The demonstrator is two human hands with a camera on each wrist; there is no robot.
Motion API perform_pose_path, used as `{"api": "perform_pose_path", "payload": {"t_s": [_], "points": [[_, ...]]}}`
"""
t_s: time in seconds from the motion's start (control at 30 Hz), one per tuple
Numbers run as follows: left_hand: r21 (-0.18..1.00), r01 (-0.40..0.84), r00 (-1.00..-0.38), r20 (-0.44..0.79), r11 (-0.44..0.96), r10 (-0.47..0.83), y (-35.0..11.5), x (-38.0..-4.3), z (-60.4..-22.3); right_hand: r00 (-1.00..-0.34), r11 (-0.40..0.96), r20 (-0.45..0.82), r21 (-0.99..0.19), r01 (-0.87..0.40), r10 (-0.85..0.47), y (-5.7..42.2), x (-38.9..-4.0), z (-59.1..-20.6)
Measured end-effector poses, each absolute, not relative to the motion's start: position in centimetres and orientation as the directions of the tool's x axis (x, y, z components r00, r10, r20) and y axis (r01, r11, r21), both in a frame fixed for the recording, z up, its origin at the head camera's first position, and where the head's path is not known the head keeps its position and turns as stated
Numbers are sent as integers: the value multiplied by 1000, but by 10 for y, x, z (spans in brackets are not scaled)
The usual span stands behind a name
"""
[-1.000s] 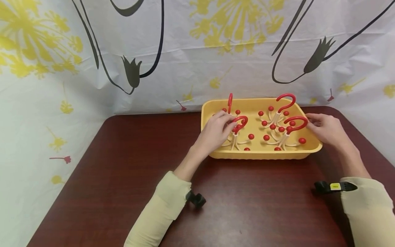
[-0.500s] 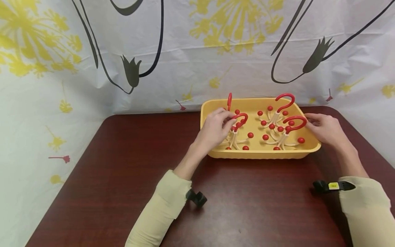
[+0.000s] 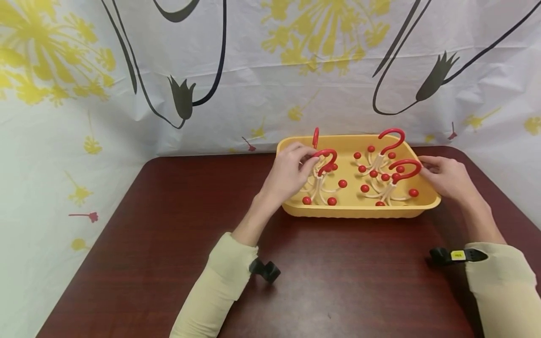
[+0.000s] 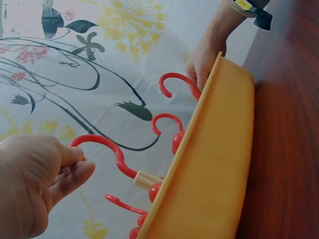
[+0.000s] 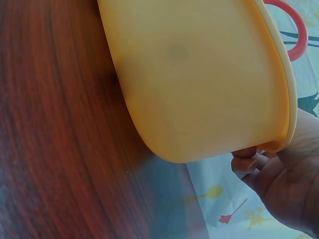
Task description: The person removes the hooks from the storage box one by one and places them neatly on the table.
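My left hand (image 3: 287, 174) pinches the tip of a red hook between thumb and fingers. That hook tops the front-left hanger (image 3: 319, 187), which has cream arms ending in red balls. The hanger stands upright inside a yellow plastic tray (image 3: 363, 212). At the tray's right end, my right hand (image 3: 449, 177) grips the rim; in the right wrist view its fingers (image 5: 244, 165) curl in under the lip. Three similar hangers share the tray: a back-left one (image 3: 315, 137) partly behind my left hand, a back-right one (image 3: 377, 162), and a front-right one (image 3: 386, 190).
The tray stands on a dark red-brown wooden table (image 3: 177, 225), near its back edge. Right behind hangs a white sheet (image 3: 236, 112) printed with yellow and grey flowers. A black strapped camera (image 3: 265, 271) sits at the left wrist, another (image 3: 458, 255) at the right.
My left hand has shifted slightly up and to the left, and the hanger it pinches has risen a little with it. The right hand and the tray stay in place.
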State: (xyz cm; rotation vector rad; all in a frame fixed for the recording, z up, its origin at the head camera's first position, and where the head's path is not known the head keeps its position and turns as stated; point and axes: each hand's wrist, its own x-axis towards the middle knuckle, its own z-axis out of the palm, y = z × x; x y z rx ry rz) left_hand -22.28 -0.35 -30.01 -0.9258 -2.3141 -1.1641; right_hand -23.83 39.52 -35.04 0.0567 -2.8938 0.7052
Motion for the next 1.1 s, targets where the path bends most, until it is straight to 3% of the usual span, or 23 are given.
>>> {"api": "perform_pose_path", "payload": {"t_s": [0.53,1.1], "points": [[524,700,-697,647,484,309,-36,-224,-291,-990,882,144,-467,-59,10,396,-238,-352],[575,686,-701,687,446,193,-70,-226,-279,-989,883,147,-466,-55,16,396,-238,-352]]}}
